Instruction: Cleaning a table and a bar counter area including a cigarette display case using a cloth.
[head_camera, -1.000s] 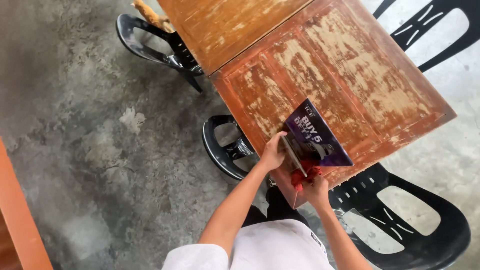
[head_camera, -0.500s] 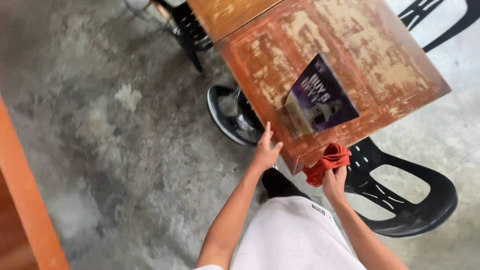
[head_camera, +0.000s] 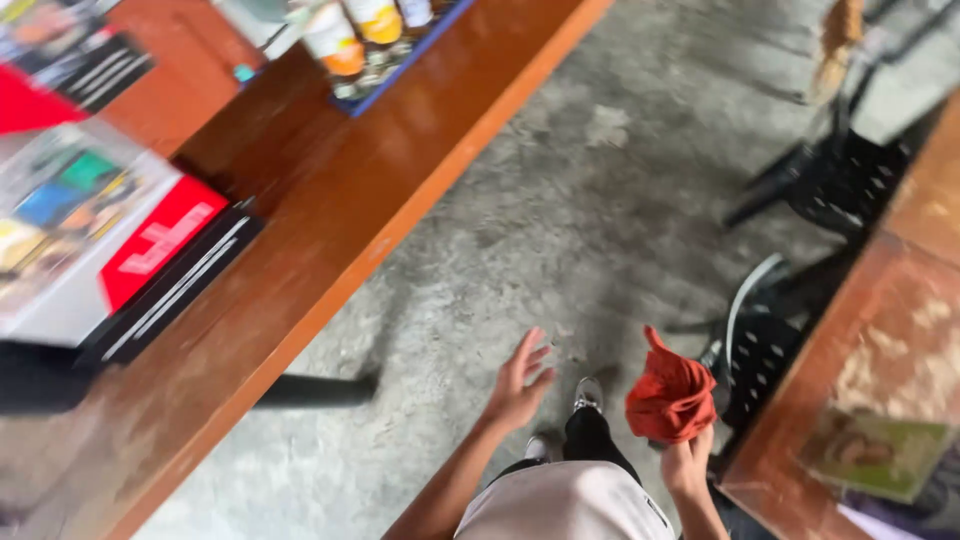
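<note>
My right hand is closed around a crumpled red cloth, held over the concrete floor beside the worn wooden table on the right. My left hand hangs free over the floor with its fingers spread and holds nothing. Below the hands I see my dark trousers and a shoe. The picture is blurred by motion.
A long reddish wooden counter runs along the left with a stack of menus and a blue tray of bottles. Black plastic chairs stand by the table, and a booklet lies on its corner. Grey concrete floor lies between.
The view has swung left from the worn table toward the long counter. My left hand has come off the table's edge and my right hand still grips the red cloth.
</note>
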